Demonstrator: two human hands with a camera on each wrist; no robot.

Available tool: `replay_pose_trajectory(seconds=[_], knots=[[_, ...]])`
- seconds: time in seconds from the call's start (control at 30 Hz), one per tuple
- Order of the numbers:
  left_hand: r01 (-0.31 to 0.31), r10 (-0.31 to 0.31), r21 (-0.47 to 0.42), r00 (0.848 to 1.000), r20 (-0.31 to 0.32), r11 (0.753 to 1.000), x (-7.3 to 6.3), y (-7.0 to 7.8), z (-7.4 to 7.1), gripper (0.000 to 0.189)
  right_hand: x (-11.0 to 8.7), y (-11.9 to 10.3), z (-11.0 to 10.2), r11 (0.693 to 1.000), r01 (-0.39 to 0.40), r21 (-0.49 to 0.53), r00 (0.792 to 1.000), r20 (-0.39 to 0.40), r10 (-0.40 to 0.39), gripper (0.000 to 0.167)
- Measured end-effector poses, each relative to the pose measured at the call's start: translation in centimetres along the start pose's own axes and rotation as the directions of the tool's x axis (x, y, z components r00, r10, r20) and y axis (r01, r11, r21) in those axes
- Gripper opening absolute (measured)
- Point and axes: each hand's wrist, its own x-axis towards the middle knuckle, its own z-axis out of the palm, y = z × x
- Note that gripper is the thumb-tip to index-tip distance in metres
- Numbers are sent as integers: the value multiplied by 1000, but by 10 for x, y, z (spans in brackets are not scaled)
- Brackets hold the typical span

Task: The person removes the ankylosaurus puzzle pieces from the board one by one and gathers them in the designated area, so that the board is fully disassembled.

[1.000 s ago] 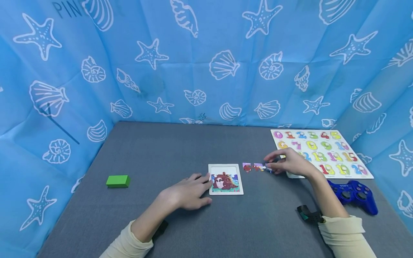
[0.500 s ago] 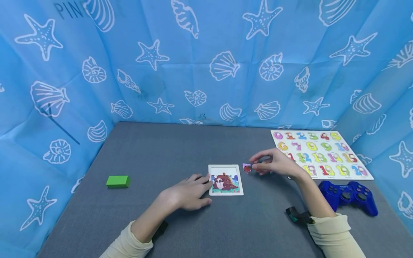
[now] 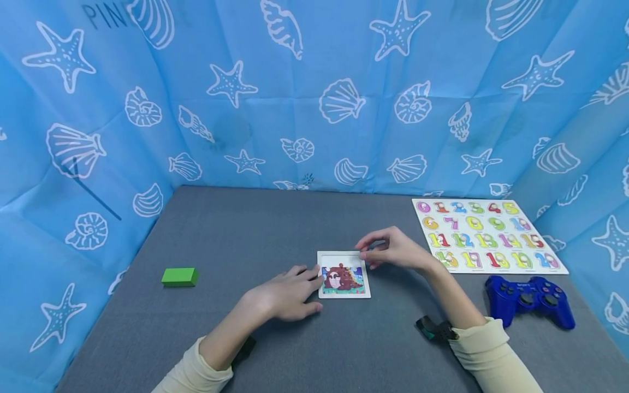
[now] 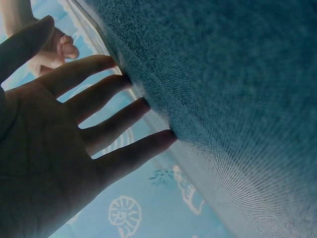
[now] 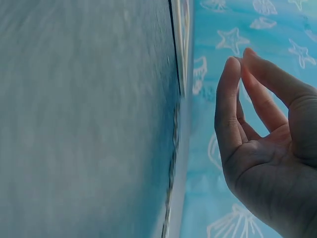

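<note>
Left fingers (image 3: 310, 273) against squarish puzzle tray (image 3: 344, 295), picture (image 3: 344, 279) upright.

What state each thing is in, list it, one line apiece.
Puzzle tray: lying flat, partly filled, far strip bare
Left hand: fingers extended, at the tray's left edge
Right hand: thumb and fingertip nearly together; whether holding anything, unclear
Number board: lying flat, numbers up
Controller: sticks up; power unclear
Green block: lying flat
Curtain: hanging, creased
</note>
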Motion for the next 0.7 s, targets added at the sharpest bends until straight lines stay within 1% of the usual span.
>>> replay_pose_trajectory(seconds=[0.17,0.37,0.53,0.7], knots=[[0,0,-1,1000,7,1000,0,0,-1,68,11,-6,13,1000,18,-17,999,42,-18,31],[-6,6,6,1000,12,1000,0,-1,-1,69,26,-15,29,1000,0,-13,994,105,1,28],[-10,10,1,1000,8,1000,0,-1,-1,68,37,-21,39,1000,-11,-6,988,155,12,26],[-9,9,-7,1000,3,1000,-1,-1,-1,68,46,-22,45,1000,-6,-28,978,209,12,25]])
